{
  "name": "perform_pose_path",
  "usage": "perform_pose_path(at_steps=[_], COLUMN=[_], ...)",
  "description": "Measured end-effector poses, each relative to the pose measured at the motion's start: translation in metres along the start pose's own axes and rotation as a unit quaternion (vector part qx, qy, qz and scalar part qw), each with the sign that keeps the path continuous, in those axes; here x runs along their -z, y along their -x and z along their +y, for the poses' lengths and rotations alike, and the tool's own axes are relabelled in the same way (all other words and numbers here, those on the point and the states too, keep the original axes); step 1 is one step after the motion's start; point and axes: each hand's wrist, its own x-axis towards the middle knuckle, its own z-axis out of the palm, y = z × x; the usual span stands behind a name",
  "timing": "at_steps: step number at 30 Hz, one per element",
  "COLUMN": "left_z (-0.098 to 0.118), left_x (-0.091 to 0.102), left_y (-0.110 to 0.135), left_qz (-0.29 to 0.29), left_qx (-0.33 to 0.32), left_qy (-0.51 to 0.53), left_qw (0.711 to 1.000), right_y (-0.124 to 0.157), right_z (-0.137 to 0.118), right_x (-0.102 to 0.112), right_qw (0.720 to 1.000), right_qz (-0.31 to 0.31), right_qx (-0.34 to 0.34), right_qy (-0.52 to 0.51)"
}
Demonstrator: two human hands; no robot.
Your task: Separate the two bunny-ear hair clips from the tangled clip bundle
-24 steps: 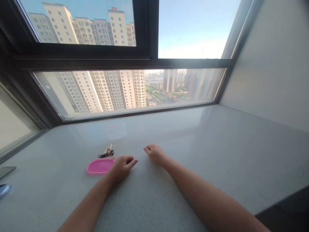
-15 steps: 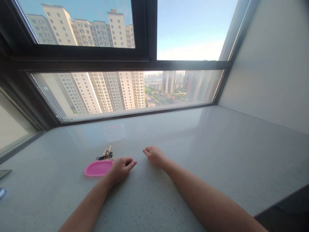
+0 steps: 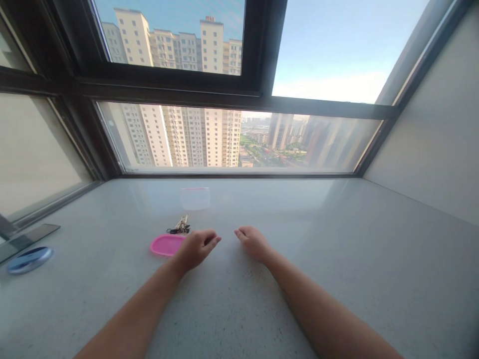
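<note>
My left hand (image 3: 198,248) rests on the pale speckled sill (image 3: 224,309), its fingers curled into a loose fist with the thumb pointing right. It covers the right end of a shallow pink oval tray (image 3: 164,245). Just behind that tray lies a small heap of thin pale and dark pieces (image 3: 181,226), too small to name for certain. My right hand (image 3: 253,242) is also closed in a fist on the sill, a short gap to the right of the left one. Nothing shows in either hand.
A clear bag with a pink line along its top (image 3: 195,198) lies flat behind the heap. At the far left are a blue oval object (image 3: 30,260) and a flat glassy strip (image 3: 33,238). The dark window frame (image 3: 239,175) bounds the sill's back, a white wall (image 3: 437,149) its right.
The view has turned left and levelled, so things appear shifted right, and the blue object shows more fully. Both fists keep the same pose beside the tray.
</note>
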Motion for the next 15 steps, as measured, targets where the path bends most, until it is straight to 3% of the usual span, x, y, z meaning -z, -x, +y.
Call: perform_pose_path(at_steps=[3,7,11,15], left_z=[-0.013,-0.048,-0.087,-0.110], left_x=[0.018,0.046,0.060,0.057], left_y=[-0.001,-0.001,0.003,0.007], left_qz=[0.104,0.258,0.311,0.317], left_qx=[0.023,0.134,0.203,0.236], left_qy=[-0.046,-0.117,-0.151,-0.174], left_qw=[0.993,0.950,0.916,0.902], right_y=[0.000,0.000,0.000,-0.001], right_z=[0.000,0.001,0.003,0.003], right_x=[-0.001,-0.002,-0.003,-0.004], right_qw=[1.000,1.000,1.000,1.000], right_qz=[0.001,0.002,0.002,0.004], right_qx=[0.000,-0.001,0.000,0.008], right_qy=[0.004,0.005,0.006,0.005])
